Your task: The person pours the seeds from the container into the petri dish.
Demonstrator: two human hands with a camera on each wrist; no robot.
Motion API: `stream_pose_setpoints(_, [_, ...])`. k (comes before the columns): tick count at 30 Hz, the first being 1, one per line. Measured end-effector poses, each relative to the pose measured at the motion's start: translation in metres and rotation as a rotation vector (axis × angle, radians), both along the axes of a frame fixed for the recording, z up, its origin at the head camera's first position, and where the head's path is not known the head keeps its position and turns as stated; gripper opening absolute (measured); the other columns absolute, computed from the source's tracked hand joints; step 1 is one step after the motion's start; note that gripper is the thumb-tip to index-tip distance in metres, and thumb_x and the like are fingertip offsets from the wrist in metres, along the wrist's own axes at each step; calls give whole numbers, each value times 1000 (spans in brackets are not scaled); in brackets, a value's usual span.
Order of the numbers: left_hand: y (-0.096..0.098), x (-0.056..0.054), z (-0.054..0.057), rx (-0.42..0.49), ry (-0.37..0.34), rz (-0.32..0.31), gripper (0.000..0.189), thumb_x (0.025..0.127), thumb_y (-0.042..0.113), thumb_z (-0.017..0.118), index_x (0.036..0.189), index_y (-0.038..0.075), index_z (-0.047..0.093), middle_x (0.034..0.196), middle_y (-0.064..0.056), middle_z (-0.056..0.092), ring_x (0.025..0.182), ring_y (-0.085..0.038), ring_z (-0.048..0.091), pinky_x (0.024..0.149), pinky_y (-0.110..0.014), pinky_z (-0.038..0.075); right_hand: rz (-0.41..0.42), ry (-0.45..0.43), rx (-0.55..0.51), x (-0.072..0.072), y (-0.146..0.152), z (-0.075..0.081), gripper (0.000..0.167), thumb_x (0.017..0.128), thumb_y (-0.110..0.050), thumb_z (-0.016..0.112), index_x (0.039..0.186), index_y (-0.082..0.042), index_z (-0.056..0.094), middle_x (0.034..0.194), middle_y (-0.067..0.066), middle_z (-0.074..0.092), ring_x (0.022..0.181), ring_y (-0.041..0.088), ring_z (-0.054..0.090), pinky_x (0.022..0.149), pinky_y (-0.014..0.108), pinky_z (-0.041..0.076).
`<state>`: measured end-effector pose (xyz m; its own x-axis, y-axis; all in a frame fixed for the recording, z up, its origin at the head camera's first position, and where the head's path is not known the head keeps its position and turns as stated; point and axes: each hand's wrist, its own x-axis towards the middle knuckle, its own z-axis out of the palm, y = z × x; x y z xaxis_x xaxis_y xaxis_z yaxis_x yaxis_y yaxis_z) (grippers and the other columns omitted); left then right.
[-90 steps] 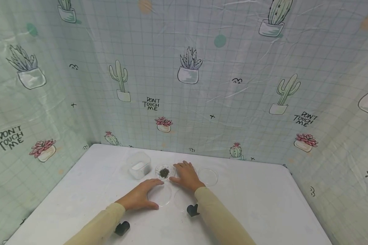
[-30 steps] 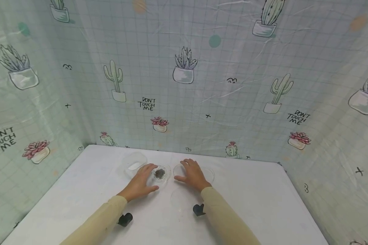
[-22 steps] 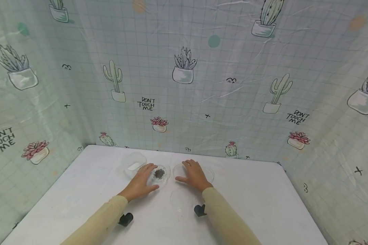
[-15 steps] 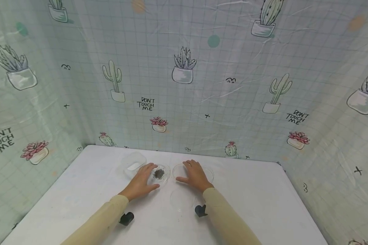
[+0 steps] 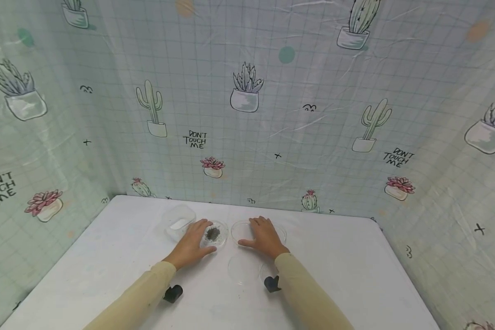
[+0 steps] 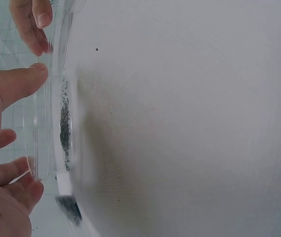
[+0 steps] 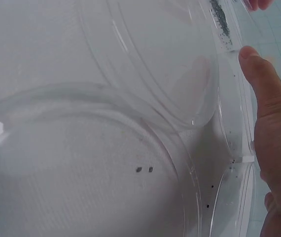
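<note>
My left hand (image 5: 191, 245) grips a clear petri dish lid (image 6: 42, 118) by its edges, thumb on one side and fingers on the other. The lid hangs just over a petri dish (image 5: 227, 234) that holds dark granules (image 5: 212, 233). In the left wrist view a narrow gap shows between lid and dish. Over another clear petri dish (image 5: 234, 234), my right hand (image 5: 265, 239) hovers with thumb and fingers spread. Whether it touches that dish's rim cannot be made out.
Behind my left hand stands a translucent plastic container (image 5: 179, 222). A further clear dish (image 5: 285, 234) lies right of my right hand. Nearer me are two clear round pieces, one disc (image 5: 238, 270) beside another disc (image 5: 262, 272). A few dark specks dot the white table (image 5: 214, 302).
My left hand has carried the clear lid from the table's nearer part to over the granule dish. My right hand has left that dish's side and shifted right, over the neighbouring dish.
</note>
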<state>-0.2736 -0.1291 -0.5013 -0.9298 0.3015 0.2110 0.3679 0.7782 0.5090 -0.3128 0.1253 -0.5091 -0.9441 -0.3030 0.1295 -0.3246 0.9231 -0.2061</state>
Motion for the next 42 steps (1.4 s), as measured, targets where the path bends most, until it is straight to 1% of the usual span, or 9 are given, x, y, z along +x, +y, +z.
stream_pose_setpoints(5, [2,-4,-1,-3,-6,2,74,80,34,78,141,8,44,150,-18,38,139,-38,35,113,-54,35,3,11,20,0,2,1,91,73,-68,68,137,-6,52,138,13,56,136,30,45,118,49,31])
stream_pose_setpoints(14, [12,-15,-2,-40,-42,10,78,80,34,78,143,7,40,149,-16,40,139,-36,36,114,-52,35,2,12,38,-2,5,-2,92,71,-68,70,136,-6,53,134,11,59,131,27,49,117,49,32])
stream_pose_setpoints(18, [14,-16,-2,-45,-51,15,78,80,33,78,143,7,39,149,-16,39,139,-35,36,115,-52,34,8,11,42,0,6,0,92,70,-68,71,135,-5,54,133,11,59,130,27,50,117,50,32])
stream_pose_setpoints(28, [14,-18,-4,-64,-45,26,76,81,31,77,142,5,40,147,-17,40,138,-36,37,115,-51,34,10,15,40,1,6,2,92,70,-68,71,135,-5,54,132,11,60,130,27,50,117,51,31])
stream_pose_setpoints(33, [13,-19,-5,-73,-33,20,75,82,31,76,142,4,40,147,-19,40,138,-37,37,115,-52,34,12,18,45,1,8,2,91,70,-67,71,136,-6,54,132,10,60,130,27,50,117,51,31])
stream_pose_setpoints(38, [13,-20,-2,-81,-34,10,74,83,30,75,142,2,40,147,-22,39,138,-40,36,114,-54,34,9,5,49,1,7,3,91,70,-67,72,136,-7,54,134,10,60,131,27,49,118,50,30])
stream_pose_setpoints(42, [14,-20,-1,-88,-58,11,72,84,30,74,142,3,41,148,-22,39,139,-41,35,115,-54,33,6,6,47,0,7,2,91,70,-67,71,136,-7,54,134,10,60,132,28,49,118,51,30])
